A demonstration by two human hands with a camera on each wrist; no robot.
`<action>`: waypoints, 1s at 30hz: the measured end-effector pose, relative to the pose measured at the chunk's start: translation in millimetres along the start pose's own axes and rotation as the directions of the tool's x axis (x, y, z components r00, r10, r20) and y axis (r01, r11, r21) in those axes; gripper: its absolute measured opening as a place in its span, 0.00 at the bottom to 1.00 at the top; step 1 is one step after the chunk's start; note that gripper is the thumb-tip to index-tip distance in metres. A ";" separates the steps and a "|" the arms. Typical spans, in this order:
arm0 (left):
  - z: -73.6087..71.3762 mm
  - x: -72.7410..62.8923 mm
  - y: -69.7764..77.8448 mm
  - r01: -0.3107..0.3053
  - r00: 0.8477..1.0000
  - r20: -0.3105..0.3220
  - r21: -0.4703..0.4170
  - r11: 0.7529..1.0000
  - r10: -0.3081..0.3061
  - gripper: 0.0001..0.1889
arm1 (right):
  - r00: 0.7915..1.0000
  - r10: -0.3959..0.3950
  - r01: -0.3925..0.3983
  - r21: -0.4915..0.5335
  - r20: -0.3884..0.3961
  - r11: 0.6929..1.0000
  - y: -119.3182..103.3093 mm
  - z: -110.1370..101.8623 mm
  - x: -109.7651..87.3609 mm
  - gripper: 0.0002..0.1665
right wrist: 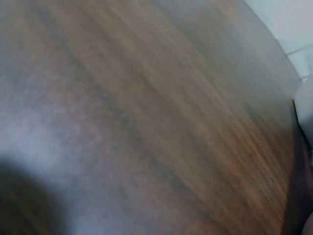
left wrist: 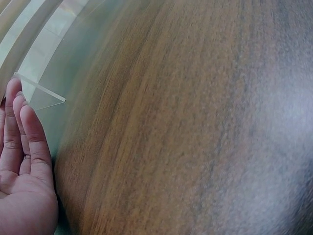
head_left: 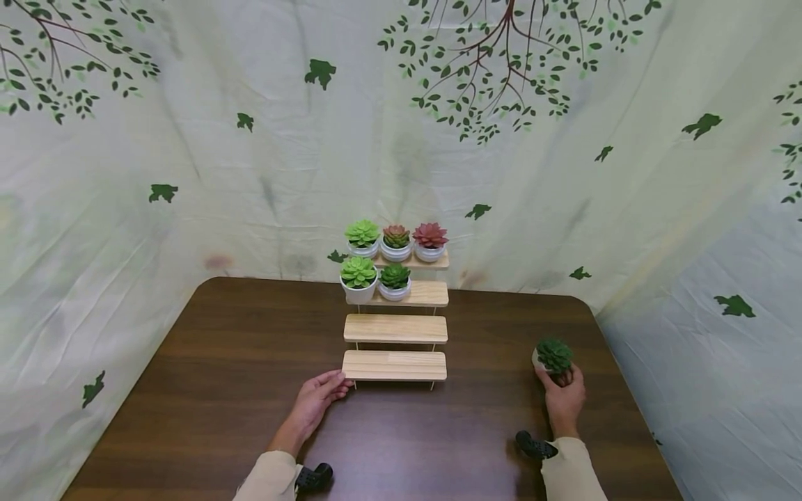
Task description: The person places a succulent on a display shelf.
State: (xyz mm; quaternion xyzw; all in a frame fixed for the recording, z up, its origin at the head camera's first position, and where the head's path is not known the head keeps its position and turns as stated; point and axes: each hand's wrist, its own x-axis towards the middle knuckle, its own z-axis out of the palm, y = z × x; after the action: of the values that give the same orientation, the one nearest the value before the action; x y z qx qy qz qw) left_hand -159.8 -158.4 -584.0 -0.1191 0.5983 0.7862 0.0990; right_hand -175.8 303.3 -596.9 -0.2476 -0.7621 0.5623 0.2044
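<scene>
A four-tier stepped wooden display shelf (head_left: 395,365) stands toward the back of the table. My left hand (head_left: 316,402) reaches its lowest tier at the left end, fingertips right at the corner. In the left wrist view the fingers (left wrist: 35,142) of that hand lie nearly straight beside a clear strip of the stand. Off to the right, my right hand (head_left: 566,400) grips a potted succulent (head_left: 554,356), dark green in a white pot. Only a sliver of the white pot (right wrist: 305,110) enters the right wrist view, at its right edge.
On the top tier sit a light green succulent (head_left: 362,234), a green-red one (head_left: 396,236) and a dark red one (head_left: 430,235). The second tier bears a light green succulent (head_left: 358,272) and a dark green one (head_left: 395,276). A leaf-printed cloth (head_left: 282,174) hangs behind the brown table (head_left: 238,362).
</scene>
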 end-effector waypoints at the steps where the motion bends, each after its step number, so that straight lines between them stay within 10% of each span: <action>1: -0.3 -0.3 -0.1 -0.001 1.000 -0.001 0.004 1.000 0.001 0.11 | 1.000 -0.005 0.005 -0.006 0.006 1.000 0.5 0.4 -0.8 0.42; 14: -2.8 -1.4 0.0 0.001 1.000 0.001 -0.007 1.000 -0.001 0.11 | 0.992 -0.051 0.047 0.036 0.119 0.998 -8.5 16.6 -14.5 0.35; 30: -0.5 -0.6 1.2 -0.004 1.000 0.008 0.006 1.000 0.004 0.12 | 0.933 -0.156 0.087 0.218 0.324 0.972 -81.9 45.1 -14.2 0.34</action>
State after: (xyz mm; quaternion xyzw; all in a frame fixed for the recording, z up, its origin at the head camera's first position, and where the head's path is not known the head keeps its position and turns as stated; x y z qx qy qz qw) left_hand -159.5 -159.2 -582.8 -0.1147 0.6004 0.7850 0.1003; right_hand -203.3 240.6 -531.8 -0.0774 -0.7394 0.6563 0.1285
